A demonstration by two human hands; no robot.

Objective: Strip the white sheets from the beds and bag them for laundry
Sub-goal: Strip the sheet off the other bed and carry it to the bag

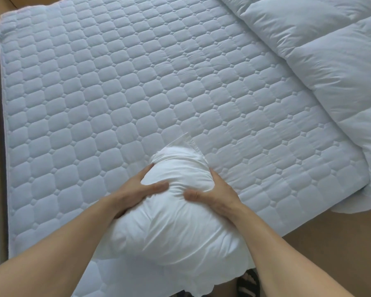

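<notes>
One white pillow (pixel 176 213) sits at 6 o'clock, low in the view, held over the near edge of one quilted mattress pad (pixel 116 93). Two hands grip it. The left hand (pixel 135 191), on the pillow's 9 o'clock side, has its thumb laid across the top and its fingers curled round the flank, sinking into the filling. The right hand (pixel 216 196), on the 3 o'clock side, mirrors it: thumb pressed into the cloth, fingers clamped round the far edge. The cloth bunches into creases between the two thumbs. A flat flap of the white cover sticks out at the pillow's 12 o'clock end, and a scalloped hem (only partly in view) hangs at its 6 o'clock end. One puffy white duvet (pixel 321 61) lies pushed aside between 1 and 3 o'clock, draped over the pad's far side. One sandalled foot (pixel 247 284) shows at 5 o'clock on the tan floor (pixel 330 254).
</notes>
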